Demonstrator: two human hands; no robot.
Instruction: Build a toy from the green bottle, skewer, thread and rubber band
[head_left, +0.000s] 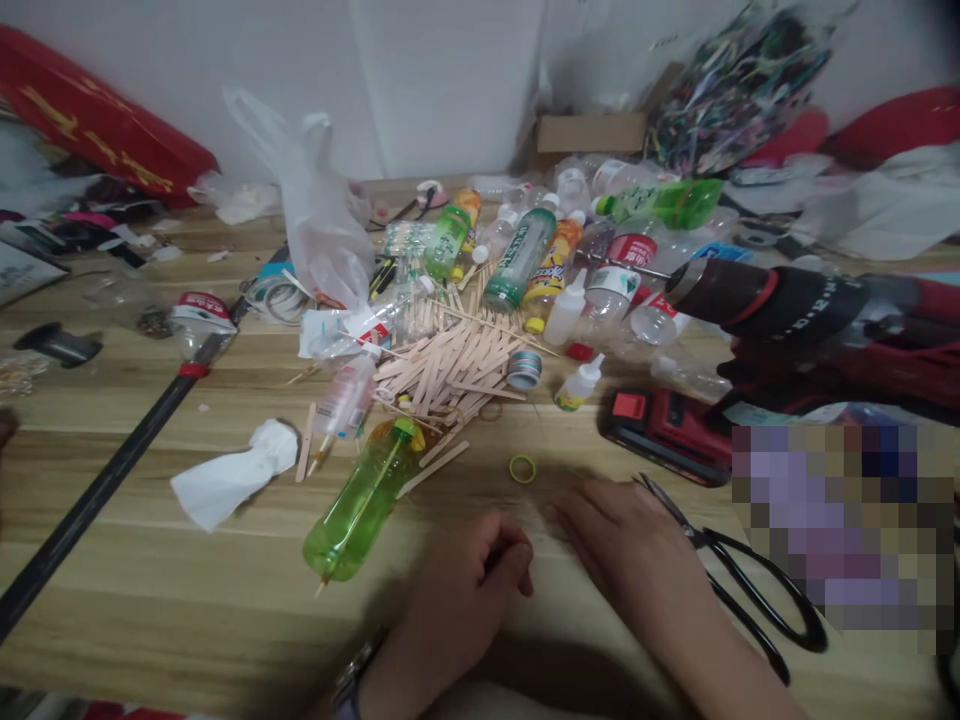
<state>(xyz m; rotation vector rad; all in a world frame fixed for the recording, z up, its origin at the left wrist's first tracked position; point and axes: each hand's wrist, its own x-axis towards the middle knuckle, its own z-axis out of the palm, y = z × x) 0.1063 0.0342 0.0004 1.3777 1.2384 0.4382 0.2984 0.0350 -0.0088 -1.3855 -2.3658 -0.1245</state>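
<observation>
My left hand (480, 575) is over the table's near side, its fingers curled in loosely and nothing visible in them. To its right, my right hand (626, 535) rests low on the wood, palm down and fingers stretched forward, the tips blurred. Just beyond the fingertips lies a small yellow rubber band (523, 468). Black-handled scissors (701, 540) lie right beside my right hand, partly hidden by it. Left of my left hand, a green plastic bottle (364, 505) lies on its side with a thin stick running lengthwise through it.
Wooden craft sticks (450, 360) are heaped mid-table, plastic bottles (521, 258) behind them. A red power drill (810, 320) and its battery (667, 432) occupy the right. Two glue bottles (577, 385) stand nearby. A dark pole (112, 470) crosses the left; crumpled tissue (236, 475) lies beside it.
</observation>
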